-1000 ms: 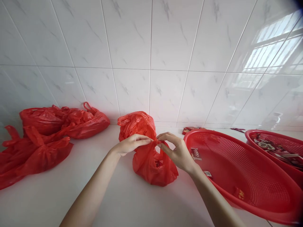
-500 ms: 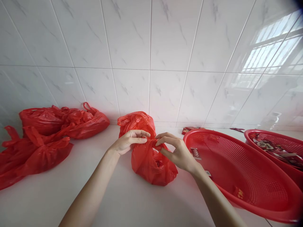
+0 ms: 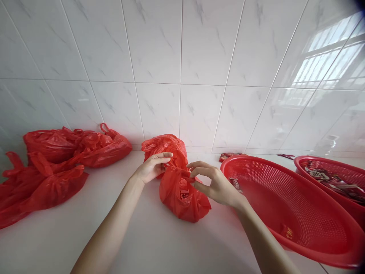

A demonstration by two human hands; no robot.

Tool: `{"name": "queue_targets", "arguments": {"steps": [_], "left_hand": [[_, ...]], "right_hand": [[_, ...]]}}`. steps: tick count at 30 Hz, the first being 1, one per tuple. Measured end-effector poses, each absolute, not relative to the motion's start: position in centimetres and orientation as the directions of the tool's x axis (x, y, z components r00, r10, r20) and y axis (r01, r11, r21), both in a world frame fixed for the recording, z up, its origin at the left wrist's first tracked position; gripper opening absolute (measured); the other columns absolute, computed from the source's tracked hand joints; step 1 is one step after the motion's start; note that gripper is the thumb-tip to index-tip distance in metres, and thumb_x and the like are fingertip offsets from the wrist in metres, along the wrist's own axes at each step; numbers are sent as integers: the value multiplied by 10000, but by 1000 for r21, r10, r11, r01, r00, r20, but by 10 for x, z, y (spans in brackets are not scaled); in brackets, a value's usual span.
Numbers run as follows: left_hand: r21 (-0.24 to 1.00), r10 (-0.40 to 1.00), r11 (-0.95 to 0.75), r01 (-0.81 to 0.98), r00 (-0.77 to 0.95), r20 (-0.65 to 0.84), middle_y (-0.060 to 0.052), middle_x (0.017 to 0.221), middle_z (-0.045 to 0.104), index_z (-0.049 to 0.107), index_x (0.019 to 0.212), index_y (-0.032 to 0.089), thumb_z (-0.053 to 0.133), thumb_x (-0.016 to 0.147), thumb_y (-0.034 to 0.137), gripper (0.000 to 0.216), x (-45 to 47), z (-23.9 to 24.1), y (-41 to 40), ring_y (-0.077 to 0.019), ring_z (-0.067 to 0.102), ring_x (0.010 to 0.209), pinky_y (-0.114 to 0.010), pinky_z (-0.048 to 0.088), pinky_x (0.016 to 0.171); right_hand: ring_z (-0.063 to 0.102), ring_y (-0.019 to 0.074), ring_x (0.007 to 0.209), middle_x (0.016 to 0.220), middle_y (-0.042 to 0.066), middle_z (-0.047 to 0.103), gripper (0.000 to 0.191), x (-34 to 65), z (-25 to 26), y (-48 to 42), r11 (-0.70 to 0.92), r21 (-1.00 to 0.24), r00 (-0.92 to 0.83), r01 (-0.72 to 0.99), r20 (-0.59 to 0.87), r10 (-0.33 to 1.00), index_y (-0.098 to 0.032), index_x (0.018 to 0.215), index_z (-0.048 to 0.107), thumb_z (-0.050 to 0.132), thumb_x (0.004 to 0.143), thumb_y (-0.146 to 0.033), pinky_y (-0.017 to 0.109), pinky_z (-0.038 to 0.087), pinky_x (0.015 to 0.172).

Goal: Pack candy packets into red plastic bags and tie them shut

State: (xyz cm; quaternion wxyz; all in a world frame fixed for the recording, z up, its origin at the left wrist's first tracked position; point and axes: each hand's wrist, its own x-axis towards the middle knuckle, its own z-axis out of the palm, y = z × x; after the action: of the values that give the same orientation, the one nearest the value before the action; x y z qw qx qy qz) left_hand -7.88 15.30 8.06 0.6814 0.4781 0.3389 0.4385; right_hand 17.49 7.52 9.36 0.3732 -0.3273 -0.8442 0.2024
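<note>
A small red plastic bag (image 3: 182,198) with packets inside rests on the white counter (image 3: 159,243) in the middle. My left hand (image 3: 149,169) pinches one of its handles at the top left, fingers closed on the plastic. My right hand (image 3: 212,182) pinches the other handle at the top right, thumb and fingers pressed on it. Behind this bag stands another red bag (image 3: 165,146), against the wall.
Several filled red bags (image 3: 57,163) lie heaped at the left against the tiled wall. A large red mesh basket (image 3: 296,213) with a few packets sits at the right, a second red basket (image 3: 333,179) of packets behind it. A loose packet (image 3: 226,156) lies by the wall.
My hands have drawn apart a little, the left one moving left and up with its handle. The bag's top has been pulled tighter and the bag sits slightly lower.
</note>
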Motion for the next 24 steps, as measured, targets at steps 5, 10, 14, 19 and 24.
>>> {"name": "queue_targets", "arguments": {"steps": [5, 10, 14, 19, 24], "left_hand": [[950, 968, 123, -288, 244, -51, 19, 765, 590, 713, 972, 163, 834, 672, 190, 325, -80, 68, 166, -66, 545, 620, -199, 465, 591], [950, 992, 77, -302, 121, -42, 20, 737, 584, 702, 910, 151, 851, 616, 171, 330, -86, 56, 179, -63, 537, 616, -187, 444, 558], [954, 997, 55, -294, 63, -38, 24, 724, 582, 680, 882, 152, 870, 567, 179, 368, -94, 47, 189, -66, 540, 615, -185, 433, 554], [965, 1000, 1, -263, -18, -6, 35, 732, 571, 651, 866, 155, 885, 535, 223, 411, -97, 43, 193, -58, 519, 608, -175, 409, 551], [962, 997, -78, -261, -47, 68, 34, 779, 572, 628, 851, 170, 879, 574, 290, 392, -93, 49, 187, -68, 539, 653, -192, 446, 619]], "right_hand": [[614, 215, 1147, 1225, 64, 664, 132, 176, 97, 72, 727, -559, -556, 400, 482, 677, -211, 846, 639, 587, 848, -89, 351, 504, 933], [648, 206, 977, 1024, 57, 719, 171, 176, 98, 70, 751, -512, -618, 417, 446, 647, -206, 821, 644, 549, 817, -64, 325, 512, 821], [599, 171, 756, 787, 25, 682, 178, 179, 99, 69, 764, -472, -671, 440, 392, 629, -204, 788, 639, 522, 810, -72, 313, 482, 745], [531, 147, 702, 695, 0, 609, 187, 182, 103, 66, 739, -479, -695, 474, 312, 648, -199, 706, 586, 500, 767, -44, 280, 434, 688], [518, 122, 685, 744, -12, 612, 160, 178, 106, 63, 641, -599, -610, 479, 297, 734, -196, 734, 585, 508, 806, -76, 250, 413, 630]]}}
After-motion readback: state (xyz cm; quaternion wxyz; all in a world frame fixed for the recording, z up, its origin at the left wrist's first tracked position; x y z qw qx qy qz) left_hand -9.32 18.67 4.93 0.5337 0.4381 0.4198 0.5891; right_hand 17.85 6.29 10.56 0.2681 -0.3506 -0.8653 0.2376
